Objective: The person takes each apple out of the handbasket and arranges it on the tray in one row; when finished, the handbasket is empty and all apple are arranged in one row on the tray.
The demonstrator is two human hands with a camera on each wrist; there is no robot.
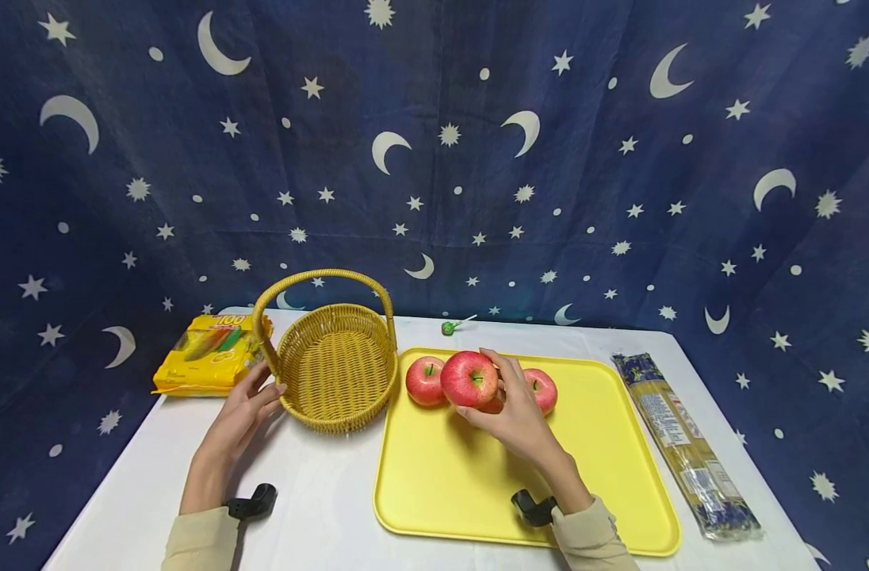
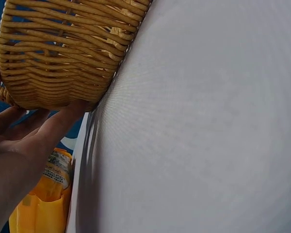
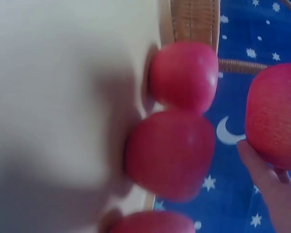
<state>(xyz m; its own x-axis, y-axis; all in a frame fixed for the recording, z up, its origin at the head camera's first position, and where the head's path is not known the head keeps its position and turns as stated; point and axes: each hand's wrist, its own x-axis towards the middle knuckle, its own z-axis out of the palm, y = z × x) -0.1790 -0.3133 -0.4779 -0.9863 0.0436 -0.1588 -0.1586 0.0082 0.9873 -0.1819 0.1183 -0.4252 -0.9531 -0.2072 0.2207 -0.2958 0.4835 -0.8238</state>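
My right hand (image 1: 516, 412) holds a red apple (image 1: 468, 379) above the yellow tray (image 1: 577, 492). Three more apples stand on that tray. One apple (image 1: 424, 382) is to the left, another (image 1: 541, 390) is partly behind the hand, and the middle apple (image 3: 172, 155) shows better in the right wrist view. At the tray's left is a wicker basket (image 1: 338, 373) with a tall handle and nothing inside. My left hand (image 1: 243, 416) grips the basket's left side, thumb near the rim. In the left wrist view, its fingers (image 2: 63, 124) lie against the outer weave.
Behind the left hand lies a yellow package (image 1: 209, 357). A green lollipop (image 1: 449, 327) is at the table's back, beyond the tray. Along the right side lies a long clear packet of noodles (image 1: 680, 444). A dark blue curtain (image 1: 434, 198) with moons and stars hangs behind.
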